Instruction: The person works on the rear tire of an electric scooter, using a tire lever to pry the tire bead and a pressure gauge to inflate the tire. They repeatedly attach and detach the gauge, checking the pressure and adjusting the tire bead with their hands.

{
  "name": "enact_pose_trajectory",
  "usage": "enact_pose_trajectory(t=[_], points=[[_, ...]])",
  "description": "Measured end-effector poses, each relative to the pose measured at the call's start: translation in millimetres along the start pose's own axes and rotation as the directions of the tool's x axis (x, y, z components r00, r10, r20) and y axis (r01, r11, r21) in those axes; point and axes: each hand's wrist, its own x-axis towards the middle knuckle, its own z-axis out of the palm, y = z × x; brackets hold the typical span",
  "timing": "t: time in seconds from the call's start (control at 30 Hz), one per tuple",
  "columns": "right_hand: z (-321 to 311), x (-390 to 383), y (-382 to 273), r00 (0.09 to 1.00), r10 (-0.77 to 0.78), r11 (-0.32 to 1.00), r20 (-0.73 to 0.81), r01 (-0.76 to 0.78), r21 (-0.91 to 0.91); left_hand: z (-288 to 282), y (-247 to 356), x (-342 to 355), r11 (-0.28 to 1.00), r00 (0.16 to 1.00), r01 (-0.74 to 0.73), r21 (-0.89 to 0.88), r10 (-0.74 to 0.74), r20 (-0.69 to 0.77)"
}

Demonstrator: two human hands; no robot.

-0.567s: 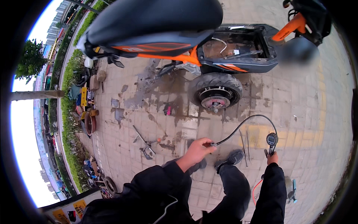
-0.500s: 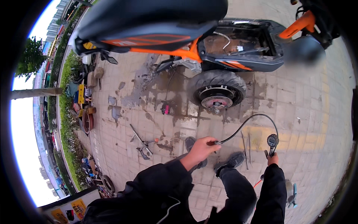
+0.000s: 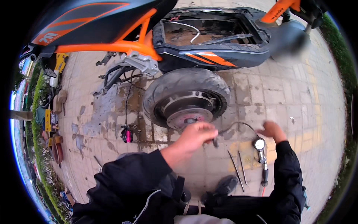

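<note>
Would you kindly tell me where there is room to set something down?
Bare paving lies between the right sleeve and the grass on the right; a stained patch lies between the pink-and-black item and the clutter on the left. Below the wheel, it is crowded: left hand, hose, gauge, two rods.

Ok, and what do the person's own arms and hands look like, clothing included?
The left sleeve and right sleeve are long and black, loosely creased, ending near the wrists, with no clear markings. The left hand and right hand are gloveless; no ring or watch shows.
</note>
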Motion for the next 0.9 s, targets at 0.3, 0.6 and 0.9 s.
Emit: enact_pose_trajectory(t=[0.3,0.6,0.9], points=[[-81,-77,-159,0.953,-0.293,0.247,-0.072,0.149,0.957,28,31,37,0.999,0.998,-0.021,-0.049,0.017,-0.068],[-68,-113,-246,0.906,0.154,0.153,-0.393,0.371,0.916,27,37,35,0.982,0.949,-0.189,-0.011,0.18,-0.258],[-22,-65,-231,0.765,0.286,0.33,-0.577,0.486,0.809,18,36,50,0.893,0.903,-0.215,0.397,0.336,-0.268]])
